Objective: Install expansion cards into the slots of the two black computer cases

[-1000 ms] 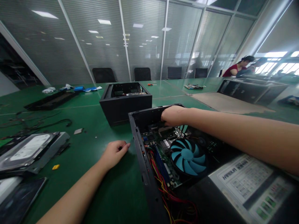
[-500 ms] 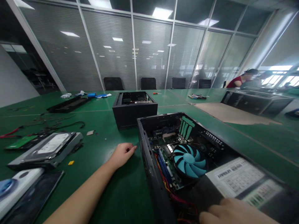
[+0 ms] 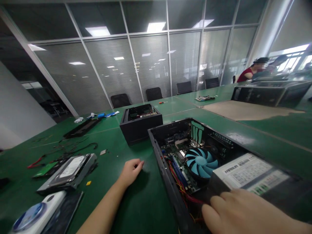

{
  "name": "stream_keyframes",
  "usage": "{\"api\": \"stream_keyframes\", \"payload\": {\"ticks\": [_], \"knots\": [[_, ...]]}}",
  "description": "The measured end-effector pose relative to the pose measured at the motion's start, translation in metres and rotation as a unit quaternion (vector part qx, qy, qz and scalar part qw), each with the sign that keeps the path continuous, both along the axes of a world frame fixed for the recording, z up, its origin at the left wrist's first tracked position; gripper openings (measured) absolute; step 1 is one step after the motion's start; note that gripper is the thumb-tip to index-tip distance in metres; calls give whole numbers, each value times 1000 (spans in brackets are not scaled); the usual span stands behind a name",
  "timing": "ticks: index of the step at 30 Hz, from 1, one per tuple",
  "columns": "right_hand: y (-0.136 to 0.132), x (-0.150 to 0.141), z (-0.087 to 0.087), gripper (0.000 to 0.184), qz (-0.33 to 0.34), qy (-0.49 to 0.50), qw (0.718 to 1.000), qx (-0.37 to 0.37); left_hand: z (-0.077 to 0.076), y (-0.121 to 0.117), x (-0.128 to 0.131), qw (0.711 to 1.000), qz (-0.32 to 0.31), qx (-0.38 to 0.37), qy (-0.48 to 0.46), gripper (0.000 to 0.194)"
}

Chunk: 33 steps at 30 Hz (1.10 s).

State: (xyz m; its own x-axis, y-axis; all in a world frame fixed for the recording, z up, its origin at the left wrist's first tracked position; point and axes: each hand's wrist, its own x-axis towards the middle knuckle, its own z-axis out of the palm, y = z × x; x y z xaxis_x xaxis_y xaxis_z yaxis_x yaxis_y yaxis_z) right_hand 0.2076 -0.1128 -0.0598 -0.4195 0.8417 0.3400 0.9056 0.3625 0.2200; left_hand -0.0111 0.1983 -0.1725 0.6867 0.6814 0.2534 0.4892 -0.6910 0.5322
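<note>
A black computer case (image 3: 159, 162) lies open on its side on the table. In it are a cooling fan (image 3: 201, 161) with light-blue blades, a motherboard (image 3: 180, 156) and a labelled power supply (image 3: 251, 172). My right hand (image 3: 234, 208) has its fingers curled over the near side of the power supply; the fingertips are hidden. Red and yellow cables (image 3: 181, 185) run beside that hand. Left of the case, my left hand (image 3: 133, 170) is closed in a loose fist at the green tabletop, with nothing visible in it.
A smaller black case (image 3: 141, 125) stands just beyond. To the left are a hard drive (image 3: 73, 169), a yellow piece (image 3: 88, 183), a white device with a blue disc (image 3: 36, 214) and loose cables. Cardboard (image 3: 243, 110) and another case (image 3: 268, 92) lie right. A person (image 3: 253, 71) sits far right.
The view has tilted and shifted. My right hand shows more fully over the power supply, which appears slightly raised toward the fan. My left hand stays closed beside the case.
</note>
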Motion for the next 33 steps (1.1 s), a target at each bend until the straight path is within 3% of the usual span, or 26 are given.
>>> {"api": "stream_keyframes", "payload": {"ticks": [5,10,17,25,33], "knots": [[2,30,19,43,-45,23,998,-40,1,-2,3,1000,-3,6,9,44],[25,77,11,45,-90,-9,995,-45,0,-4,7,1000,-10,15,23,44],[94,145,6,58,-197,-108,972,-67,0,-3,10,999,-6,14,30,46],[184,224,3,62,-201,-132,969,-51,-7,2,12,999,-5,-19,28,45],[240,281,-19,56,-263,-74,959,80,-11,3,11,1000,-11,-23,5,45]]}}
